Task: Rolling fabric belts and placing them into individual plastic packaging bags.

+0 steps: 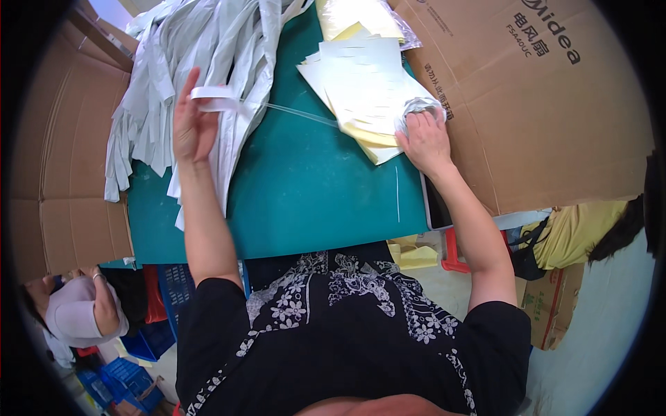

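Observation:
Raised over the grey-white plastic bags (201,48), my left hand (193,132) has its index finger stretched upward. A narrow white strip (215,98) loops out from its fingers, partly blurred. At the right, my right hand (427,142) has its fingers curled into a crumpled whitish plastic bundle (422,105), whose contents are hidden. That bundle sits on the right edge of a fanned stack of white and yellow sheets (361,83). A thin clear strand (302,114) stretches between the plastic bags and the sheets.
The green tabletop (305,194) lies between large cardboard pieces at left (66,152) and right (541,118). A clear-wrapped yellow packet (361,17) is at the back. Below are blue crates (132,381), a red stool (454,253) and a person at lower left (83,308).

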The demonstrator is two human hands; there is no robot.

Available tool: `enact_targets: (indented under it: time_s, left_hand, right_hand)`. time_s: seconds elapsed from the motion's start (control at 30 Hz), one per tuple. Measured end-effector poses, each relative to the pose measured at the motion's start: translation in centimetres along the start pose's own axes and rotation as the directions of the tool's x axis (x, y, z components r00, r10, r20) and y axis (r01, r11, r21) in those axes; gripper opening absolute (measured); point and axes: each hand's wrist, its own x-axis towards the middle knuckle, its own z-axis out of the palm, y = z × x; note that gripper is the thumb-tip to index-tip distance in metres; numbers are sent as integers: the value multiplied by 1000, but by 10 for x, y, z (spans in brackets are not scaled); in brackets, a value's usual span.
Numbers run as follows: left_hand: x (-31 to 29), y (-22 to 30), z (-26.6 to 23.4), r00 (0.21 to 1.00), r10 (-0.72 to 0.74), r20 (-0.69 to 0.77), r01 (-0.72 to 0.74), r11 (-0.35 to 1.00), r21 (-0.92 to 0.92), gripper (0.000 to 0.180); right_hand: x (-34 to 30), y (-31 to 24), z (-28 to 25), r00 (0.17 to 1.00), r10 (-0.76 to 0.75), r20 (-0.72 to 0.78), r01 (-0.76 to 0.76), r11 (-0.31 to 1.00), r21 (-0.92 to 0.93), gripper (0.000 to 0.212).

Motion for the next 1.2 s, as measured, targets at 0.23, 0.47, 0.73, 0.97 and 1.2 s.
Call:
enact_targets:
  time_s: [0.23,0.47,0.73,0.97,1.2]
  left_hand:
    - [-70,25,3,965,-222,-140,259,894,365,38]
    - [-94,45,17,918,-299,-260,395,746,537,47]
    - [-137,157,-45,951,87,-297,153,703,695,47]
    - [-132,79,32,909,-212,-359,415,550,725,18]
    - [-121,-17,110,912,-384,-146,392,707,589,12]
  right_hand:
    - [11,2,-13,997,31,65,-19,984,-176,29]
    - [58,-99,-30,988,-150,-45,154,985,81,27]
    - [33,-108,17,934,-272,234,273,962,29,21]
    - [35,-114,-8,980,-157,122,103,927,361,33]
    - [4,-143,-67,933,-41,358,-292,492,820,35]
